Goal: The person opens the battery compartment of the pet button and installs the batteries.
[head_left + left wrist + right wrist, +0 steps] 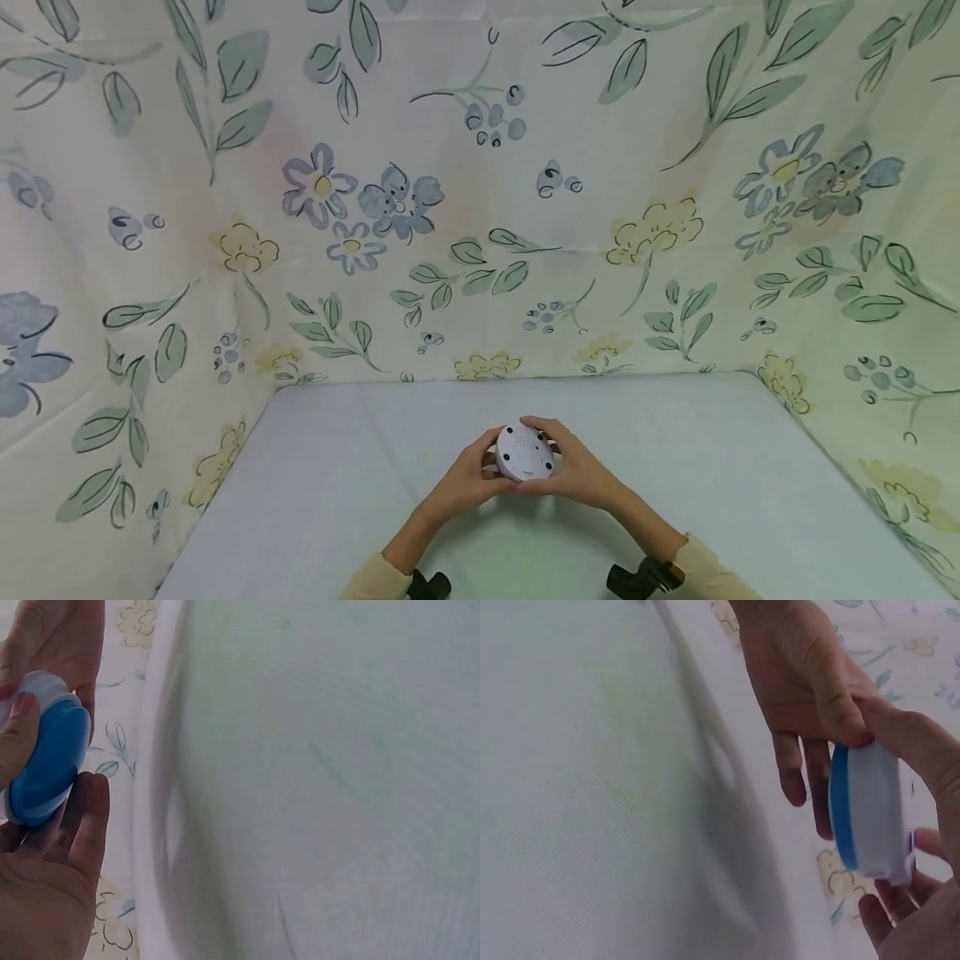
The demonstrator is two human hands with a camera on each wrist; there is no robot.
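Observation:
Both hands hold a round white device (525, 454) up over the table, near its middle. Its white underside, with several black dots and a patch of small holes, faces the head camera. On its other side is a smooth blue face (52, 761), seen in the left wrist view. The left hand (468, 479) grips the left edge between thumb and fingers. At the right edge, the right hand (581, 471) grips it the same way, and the two thumbs lie close together along the near rim. The right wrist view shows the device's white side wall (874, 810) edge-on.
A white-covered table (360, 450) lies beneath the hands. Behind it and at both sides hangs a floral cloth (480, 208). Black wrist cameras (643, 577) are strapped on both forearms, by the beige sleeves (708, 571).

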